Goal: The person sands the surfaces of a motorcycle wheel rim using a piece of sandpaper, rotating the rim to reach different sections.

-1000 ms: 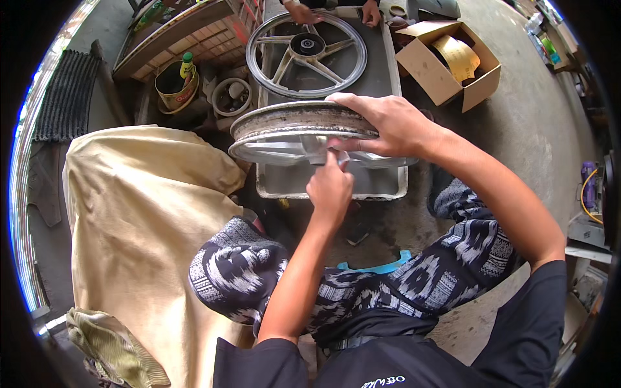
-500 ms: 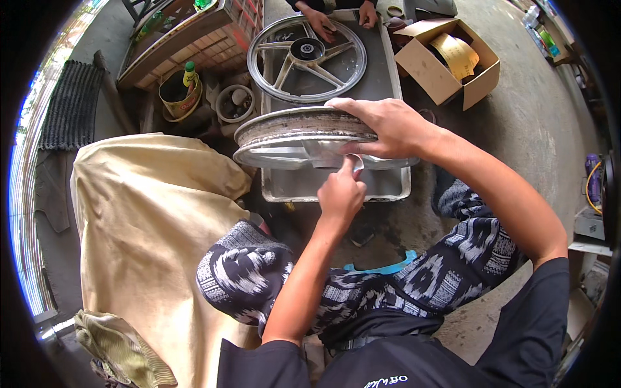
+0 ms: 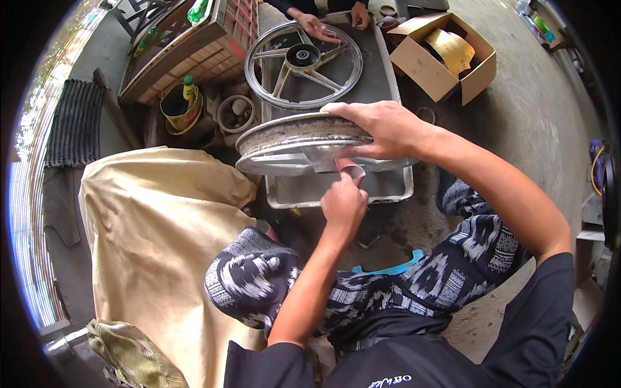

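Note:
A worn metal motorcycle wheel rim [image 3: 301, 131] is tilted up on its edge over the grey tray [image 3: 304, 205]. My right hand [image 3: 396, 129] grips it at the right, thumb and fingers wrapped round the rim. Below it my left hand [image 3: 345, 202] is closed, its raised index finger reaching to the wheel's spokes. A small curled pale piece, apparently sandpaper [image 3: 356, 172], is pinched at that finger. Part of the spokes is hidden behind my fingers.
A second spoked wheel [image 3: 282, 81] lies at the tray's far end, a co-worker's hand [image 3: 317, 27] over it. Right of it stands a cardboard box [image 3: 420, 68] holding a yellow roll. Buckets [image 3: 173, 119] and a tan cloth cover [image 3: 149, 213] are on the left.
My left hand and the sandpaper have shifted slightly along the spokes. The co-worker's hand has turned and opened over the far wheel. The whole view has shifted a little.

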Tool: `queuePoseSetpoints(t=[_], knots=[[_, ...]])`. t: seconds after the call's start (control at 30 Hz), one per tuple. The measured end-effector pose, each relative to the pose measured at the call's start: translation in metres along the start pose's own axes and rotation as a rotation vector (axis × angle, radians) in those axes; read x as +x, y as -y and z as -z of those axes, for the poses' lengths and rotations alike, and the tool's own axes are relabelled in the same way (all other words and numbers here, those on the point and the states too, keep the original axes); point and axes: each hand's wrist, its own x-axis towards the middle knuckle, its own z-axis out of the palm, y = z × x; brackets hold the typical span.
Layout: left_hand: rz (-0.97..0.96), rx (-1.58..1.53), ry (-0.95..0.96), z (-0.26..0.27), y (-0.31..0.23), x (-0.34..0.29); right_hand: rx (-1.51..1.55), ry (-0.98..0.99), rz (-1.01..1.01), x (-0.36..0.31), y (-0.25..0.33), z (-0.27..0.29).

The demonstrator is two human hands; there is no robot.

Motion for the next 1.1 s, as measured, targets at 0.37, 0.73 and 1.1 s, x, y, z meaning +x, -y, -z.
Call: queuePoseSetpoints(t=[0.37,0.73,1.1], knots=[[0.231,-0.299,-0.039,-0.019,0.003,0.008,-0.03,-0.037,-0.037,0.009,0.004,-0.005],[0.191,-0.33,-0.098,-0.033,0.016,0.02,0.025,-0.067,-0.096,0.023,0.005,-0.01],[0.108,-0.644,-0.509,-0.032,0.058,0.057,0.073,-0.109,-0.079,0.024,-0.003,-0.004]])
